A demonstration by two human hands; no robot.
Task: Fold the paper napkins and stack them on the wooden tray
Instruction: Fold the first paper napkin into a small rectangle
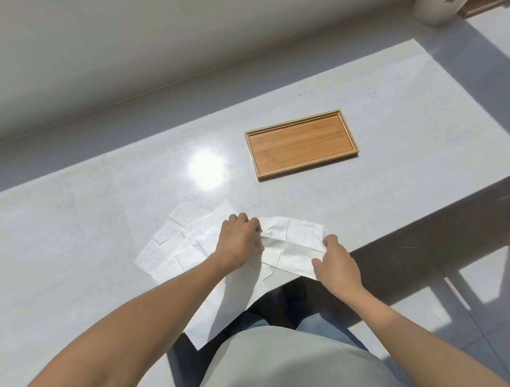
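Two hands work one white paper napkin (294, 239) at the pale countertop's (68, 238) near edge: left hand (240, 240) curled on its fold, right hand (337, 261) pinching its corner. Rectangular wooden tray (302, 143) sits well beyond.

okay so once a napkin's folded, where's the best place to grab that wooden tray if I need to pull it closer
Probably the near long rim of the wooden tray, reached from your side. It lies flat and empty with a thin raised lip; pinch that lip, since the flat base offers nothing to hold.
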